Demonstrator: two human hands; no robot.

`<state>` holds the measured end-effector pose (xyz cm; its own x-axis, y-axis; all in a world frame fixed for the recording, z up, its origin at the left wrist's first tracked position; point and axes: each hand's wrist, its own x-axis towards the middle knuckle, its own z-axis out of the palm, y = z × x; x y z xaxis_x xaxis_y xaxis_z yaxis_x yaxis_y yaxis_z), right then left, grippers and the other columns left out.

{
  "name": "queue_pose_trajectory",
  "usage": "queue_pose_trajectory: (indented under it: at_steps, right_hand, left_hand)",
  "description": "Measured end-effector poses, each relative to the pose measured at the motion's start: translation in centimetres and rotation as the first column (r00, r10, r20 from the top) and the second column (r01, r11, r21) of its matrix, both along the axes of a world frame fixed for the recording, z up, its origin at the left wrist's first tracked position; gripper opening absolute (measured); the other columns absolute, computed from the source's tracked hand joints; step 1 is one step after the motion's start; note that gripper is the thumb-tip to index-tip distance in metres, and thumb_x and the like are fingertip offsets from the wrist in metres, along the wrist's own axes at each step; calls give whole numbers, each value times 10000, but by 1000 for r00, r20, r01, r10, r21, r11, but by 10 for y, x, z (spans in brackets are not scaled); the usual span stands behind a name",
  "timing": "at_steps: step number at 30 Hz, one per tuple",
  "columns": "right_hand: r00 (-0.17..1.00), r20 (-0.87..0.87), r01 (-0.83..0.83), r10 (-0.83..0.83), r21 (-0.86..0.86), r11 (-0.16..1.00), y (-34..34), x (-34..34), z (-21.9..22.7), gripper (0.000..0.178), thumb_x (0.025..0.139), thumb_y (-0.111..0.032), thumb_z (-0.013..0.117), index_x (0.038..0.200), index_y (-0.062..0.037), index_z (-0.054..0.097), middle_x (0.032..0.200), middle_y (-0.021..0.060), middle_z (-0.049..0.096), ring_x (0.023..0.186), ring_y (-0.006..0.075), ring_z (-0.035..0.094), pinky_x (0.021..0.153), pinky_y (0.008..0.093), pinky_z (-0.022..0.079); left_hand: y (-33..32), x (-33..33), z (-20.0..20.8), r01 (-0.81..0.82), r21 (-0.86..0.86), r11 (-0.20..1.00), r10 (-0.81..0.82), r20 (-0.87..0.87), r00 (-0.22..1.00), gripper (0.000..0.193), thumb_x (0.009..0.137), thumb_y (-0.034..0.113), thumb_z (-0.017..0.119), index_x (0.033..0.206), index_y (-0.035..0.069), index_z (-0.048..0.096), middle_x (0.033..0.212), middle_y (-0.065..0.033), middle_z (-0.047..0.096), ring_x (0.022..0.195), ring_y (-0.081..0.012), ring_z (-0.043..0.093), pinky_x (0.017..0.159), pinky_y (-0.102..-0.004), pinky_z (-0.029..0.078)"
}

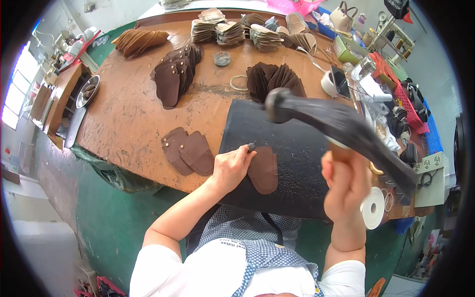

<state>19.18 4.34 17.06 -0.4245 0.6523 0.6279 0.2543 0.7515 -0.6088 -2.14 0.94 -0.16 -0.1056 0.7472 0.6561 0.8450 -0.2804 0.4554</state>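
My left hand is closed, pinching a small dark punch-like tool upright at the upper edge of a brown leather piece. Small holes run along that piece's rim, and it lies flat on a black, pitted mat. Raised over the mat's right side, my right hand is wrapped round the handle of a dark hammer, whose head looks large and slightly blurred close to the camera. Left of my left hand, two similar leather pieces overlap on the table, with metal snaps on them.
Stacks of brown leather pieces and snapped pieces stand beyond the mat on the brown table. Lighter stacks line the back. A small round dish sits between. At right are a white roll and cluttered baskets.
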Motion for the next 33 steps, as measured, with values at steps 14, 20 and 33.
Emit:
queue_pose_trajectory:
  at_steps: [14, 20, 33]
  right_hand:
    - [820, 387, 359, -422, 228, 905, -3, 61, -101, 376, 953, -133, 644, 1317, -63, 586, 857, 139, 618, 719, 327, 663, 628, 411, 538]
    - [628, 524, 475, -575, 327, 817, -1, 106, -148, 258, 927, -107, 669, 1174, -38, 641, 969, 143, 622, 907, 338, 614, 783, 435, 506]
    - [860, 334, 365, -386, 125, 922, -10, 52, -155, 155, 922, 46, 581, 1062, 32, 646, 1057, 147, 599, 995, 328, 580, 874, 426, 479]
  left_hand:
    - [-4, -10, 7, 82, -177, 981, 79, 743, 665, 89, 971, 54, 632, 975, -34, 643, 863, -100, 746, 764, -133, 715, 710, -258, 555]
    - [-6, -14, 15, 58, -329, 942, 114, 481, 869, 115, 945, 34, 589, 1043, -21, 616, 979, -151, 680, 916, -292, 679, 822, -354, 540]
    - [5, 12, 18, -24, -498, 867, 111, 146, 983, 347, 783, 158, 797, 1006, 27, 565, 980, -130, 587, 988, -324, 568, 904, -400, 473]
